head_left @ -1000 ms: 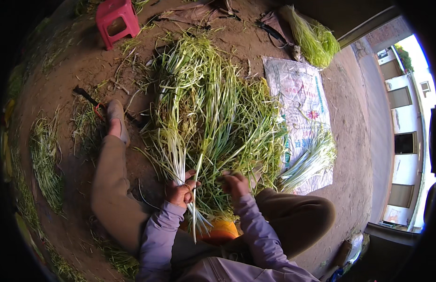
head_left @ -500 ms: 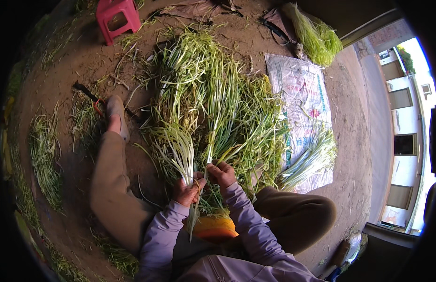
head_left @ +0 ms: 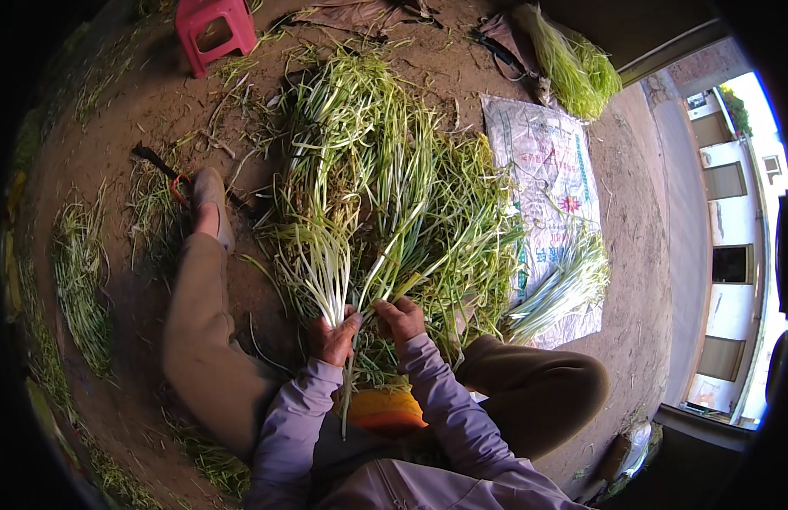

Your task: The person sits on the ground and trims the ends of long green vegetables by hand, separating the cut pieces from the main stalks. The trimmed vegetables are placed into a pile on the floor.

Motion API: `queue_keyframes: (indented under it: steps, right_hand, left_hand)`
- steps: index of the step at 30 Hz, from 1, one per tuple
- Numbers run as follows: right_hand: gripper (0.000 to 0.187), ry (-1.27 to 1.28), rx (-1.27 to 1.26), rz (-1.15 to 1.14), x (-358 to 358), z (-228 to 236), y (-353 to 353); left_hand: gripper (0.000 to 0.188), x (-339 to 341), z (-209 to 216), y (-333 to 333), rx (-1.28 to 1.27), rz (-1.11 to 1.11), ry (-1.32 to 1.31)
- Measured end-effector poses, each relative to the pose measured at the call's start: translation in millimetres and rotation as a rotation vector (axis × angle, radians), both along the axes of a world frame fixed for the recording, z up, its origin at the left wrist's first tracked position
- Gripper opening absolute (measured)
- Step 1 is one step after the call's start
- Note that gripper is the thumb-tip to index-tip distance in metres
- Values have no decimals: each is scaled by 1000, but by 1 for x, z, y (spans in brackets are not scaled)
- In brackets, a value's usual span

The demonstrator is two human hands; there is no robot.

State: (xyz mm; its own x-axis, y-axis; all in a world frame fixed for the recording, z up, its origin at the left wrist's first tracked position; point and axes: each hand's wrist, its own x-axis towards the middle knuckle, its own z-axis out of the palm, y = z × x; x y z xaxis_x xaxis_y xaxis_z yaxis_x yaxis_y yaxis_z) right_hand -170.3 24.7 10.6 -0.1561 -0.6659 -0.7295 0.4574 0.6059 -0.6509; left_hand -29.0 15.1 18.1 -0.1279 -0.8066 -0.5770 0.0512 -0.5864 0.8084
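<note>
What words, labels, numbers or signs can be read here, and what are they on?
Pale woven sack: printed characters in red, blue and green; I won't copy them out, and the smaller ones are too blurred to read.
White building: no lettering I can make out; too small at this distance.
Pink stool: none visible.

I see a pink stool [head_left: 243, 30] on the soil [head_left: 636, 212] at upper left and a brown cloth [head_left: 351, 15] right of it. At right, I see a paved strip [head_left: 684, 255], a white building [head_left: 728, 225] with windows, and green foliage [head_left: 734, 110].
</note>
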Motion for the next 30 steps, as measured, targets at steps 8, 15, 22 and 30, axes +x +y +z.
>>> queue_keyframes:
  steps: [8,15,22,30]
  right_hand:
    - [17,129,90,-277,-3,4,29]
    - [20,117,-59,-301,-17,16,50]
    - [14,-163,-77,-410,-10,26,41]
    - [38,-309,-181,-164,-11,32,38]
  left_hand:
    - [19,7,-5,-11,-10,155,114]
    - [17,17,6,-23,57,214,178]
    - [21,23,14,-20,199,181,362]
    - [30,22,23,-20,297,69,473]
